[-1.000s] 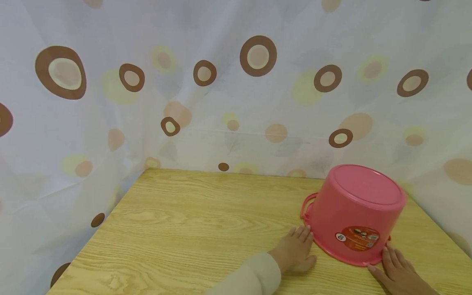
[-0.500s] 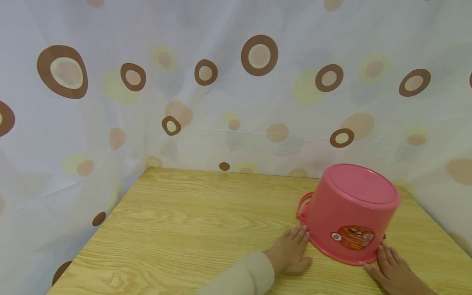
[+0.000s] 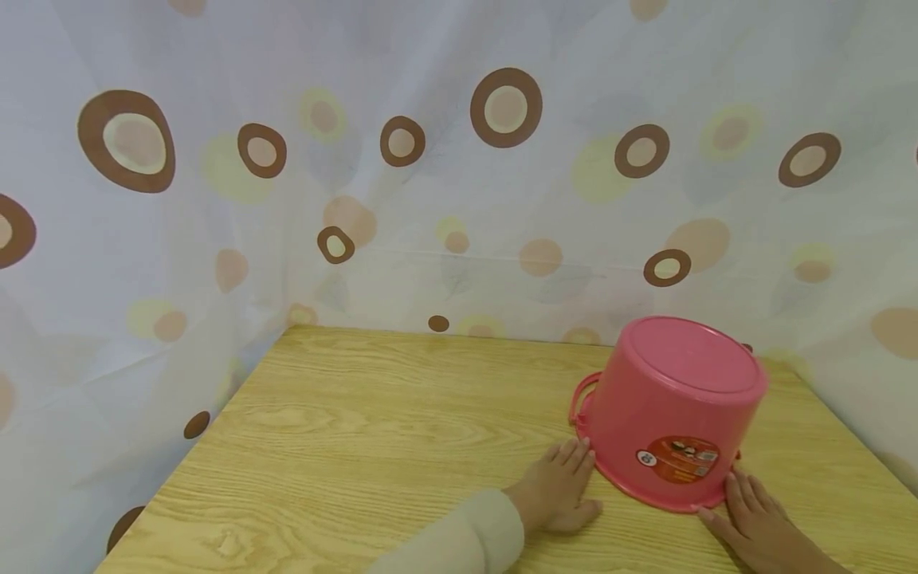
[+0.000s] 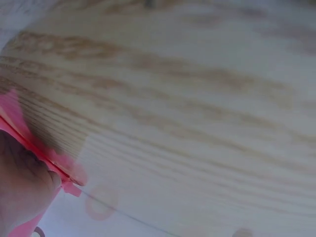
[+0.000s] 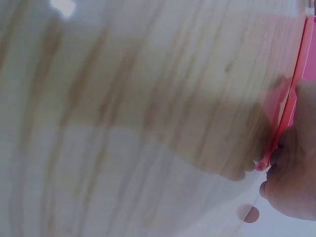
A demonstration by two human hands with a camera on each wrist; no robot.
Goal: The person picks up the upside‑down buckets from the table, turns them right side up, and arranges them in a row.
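A pink plastic bucket (image 3: pixel 667 414) stands upside down at the right of the wooden table, its base facing up and its rim at the tabletop. An oval red label (image 3: pixel 684 460) faces the near side, and a pink handle (image 3: pixel 582 396) sticks out at the left. My left hand (image 3: pixel 555 490) lies with straight fingers, fingertips at the rim's left side. My right hand (image 3: pixel 760 522) touches the rim at the near right with extended fingers. In the left wrist view, the left hand (image 4: pixel 24 185) is against the pink rim; in the right wrist view, so is the right hand (image 5: pixel 294 163).
The wood-grain table (image 3: pixel 380 422) reaches back to a white curtain (image 3: pixel 459 191) with brown, yellow and peach circles, which also hangs along the left and right sides. A light sleeve (image 3: pixel 466 538) covers the left forearm.
The bucket has slid a little to the left across the table, and both hands have shifted left with it, keeping the same places at its rim. The head view has turned very slightly.
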